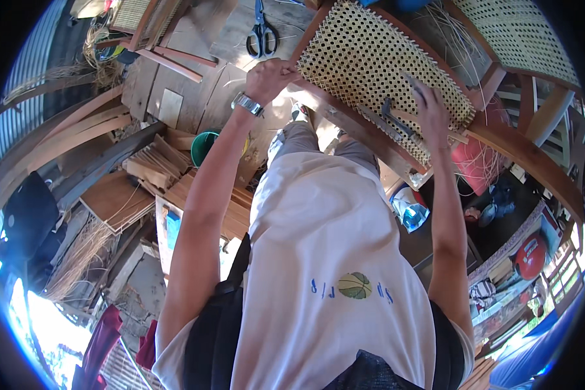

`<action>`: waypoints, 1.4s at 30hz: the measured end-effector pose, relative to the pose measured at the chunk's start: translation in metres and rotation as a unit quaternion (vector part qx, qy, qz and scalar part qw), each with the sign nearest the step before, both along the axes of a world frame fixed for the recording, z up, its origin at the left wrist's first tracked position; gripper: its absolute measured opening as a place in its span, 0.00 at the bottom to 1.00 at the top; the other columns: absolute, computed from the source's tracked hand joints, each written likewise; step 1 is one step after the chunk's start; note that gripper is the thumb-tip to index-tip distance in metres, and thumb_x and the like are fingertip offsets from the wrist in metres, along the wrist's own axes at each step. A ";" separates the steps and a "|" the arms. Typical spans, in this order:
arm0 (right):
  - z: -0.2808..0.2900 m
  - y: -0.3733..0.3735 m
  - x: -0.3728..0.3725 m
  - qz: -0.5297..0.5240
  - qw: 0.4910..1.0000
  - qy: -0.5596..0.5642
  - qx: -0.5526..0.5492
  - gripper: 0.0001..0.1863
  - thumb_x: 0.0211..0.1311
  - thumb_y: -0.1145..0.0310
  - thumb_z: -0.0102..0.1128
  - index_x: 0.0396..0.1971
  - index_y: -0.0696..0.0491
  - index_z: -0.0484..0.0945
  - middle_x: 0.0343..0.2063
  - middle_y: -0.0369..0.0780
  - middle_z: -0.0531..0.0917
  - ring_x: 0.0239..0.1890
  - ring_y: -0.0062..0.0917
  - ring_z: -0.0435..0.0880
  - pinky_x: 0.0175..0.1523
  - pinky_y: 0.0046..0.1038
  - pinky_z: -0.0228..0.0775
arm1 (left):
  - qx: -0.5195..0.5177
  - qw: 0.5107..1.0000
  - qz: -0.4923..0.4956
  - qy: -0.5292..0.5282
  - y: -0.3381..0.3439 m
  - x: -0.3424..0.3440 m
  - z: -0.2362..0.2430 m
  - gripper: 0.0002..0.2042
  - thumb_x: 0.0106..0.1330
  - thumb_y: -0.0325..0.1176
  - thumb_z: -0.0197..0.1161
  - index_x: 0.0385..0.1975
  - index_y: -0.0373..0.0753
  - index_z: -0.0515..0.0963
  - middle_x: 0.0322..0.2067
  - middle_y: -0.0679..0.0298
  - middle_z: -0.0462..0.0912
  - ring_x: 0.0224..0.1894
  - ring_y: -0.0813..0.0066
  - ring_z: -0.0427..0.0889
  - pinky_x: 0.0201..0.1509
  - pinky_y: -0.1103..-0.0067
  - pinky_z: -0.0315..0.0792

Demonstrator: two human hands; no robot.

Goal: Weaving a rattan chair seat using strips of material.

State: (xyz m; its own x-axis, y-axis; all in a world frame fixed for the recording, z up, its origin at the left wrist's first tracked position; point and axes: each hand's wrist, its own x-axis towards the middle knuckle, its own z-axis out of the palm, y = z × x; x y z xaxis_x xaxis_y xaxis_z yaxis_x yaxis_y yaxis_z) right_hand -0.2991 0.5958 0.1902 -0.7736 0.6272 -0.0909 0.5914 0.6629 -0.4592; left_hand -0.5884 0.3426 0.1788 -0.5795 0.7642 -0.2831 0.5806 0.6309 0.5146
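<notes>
A wooden chair frame point(344, 103) woven with pale open-mesh cane point(364, 49) stands in front of me. My left hand point(267, 79), with a metal watch at the wrist, is closed at the frame's near left corner; its fingertips are partly hidden. Over the right part of the cane, my right hand point(433, 116) is closed around a thin dark tool point(413, 86) whose tip points up and left. Its kind is unclear. Beside that hand a hammer point(388, 109) lies on the cane, next to a narrow flat metal strip point(375, 121).
Black-handled scissors point(262, 40) lie on the wooden floor beyond my left hand. Another cane panel point(517, 36) stands at the far right, near loose cane strands point(452, 29). Wood pieces point(153, 166) and a green bucket point(203, 148) are at left. A curved wooden rail point(533, 159) is at right.
</notes>
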 end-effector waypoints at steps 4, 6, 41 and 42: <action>-0.011 -0.056 -0.039 -0.004 0.993 0.015 -0.120 0.14 0.65 0.64 0.59 0.50 0.47 0.76 0.42 0.46 0.81 0.40 0.42 0.82 0.44 0.38 0.75 | 0.046 0.998 -0.009 0.041 0.001 -0.001 -0.052 0.07 0.56 0.41 0.68 0.32 0.49 0.86 0.30 0.65 0.82 0.32 0.66 0.84 0.38 0.73 0.77; -0.017 -0.084 -0.056 0.006 0.987 0.007 -0.159 0.15 0.63 0.65 0.60 0.49 0.47 0.76 0.42 0.47 0.80 0.40 0.43 0.82 0.43 0.38 0.75 | 0.098 0.993 -0.024 0.055 0.001 0.002 -0.060 0.07 0.55 0.41 0.69 0.31 0.50 0.86 0.29 0.66 0.82 0.31 0.66 0.84 0.37 0.73 0.78; -0.034 -0.116 -0.131 0.086 0.991 -0.059 -0.081 0.09 0.62 0.64 0.58 0.39 0.47 0.84 0.36 0.39 0.79 0.36 0.37 0.84 0.43 0.38 0.77 | 0.228 0.969 -0.010 0.093 -0.001 0.017 -0.087 0.02 0.53 0.26 0.64 0.24 0.39 0.78 0.28 0.57 0.80 0.29 0.56 0.81 0.35 0.65 0.74; -0.032 -0.116 -0.132 0.087 0.990 -0.068 -0.084 0.09 0.62 0.64 0.57 0.39 0.47 0.84 0.37 0.39 0.79 0.37 0.37 0.84 0.43 0.37 0.77 | 0.234 0.968 -0.013 0.093 0.000 0.017 -0.088 0.01 0.53 0.26 0.64 0.23 0.39 0.78 0.28 0.57 0.80 0.29 0.56 0.81 0.35 0.65 0.74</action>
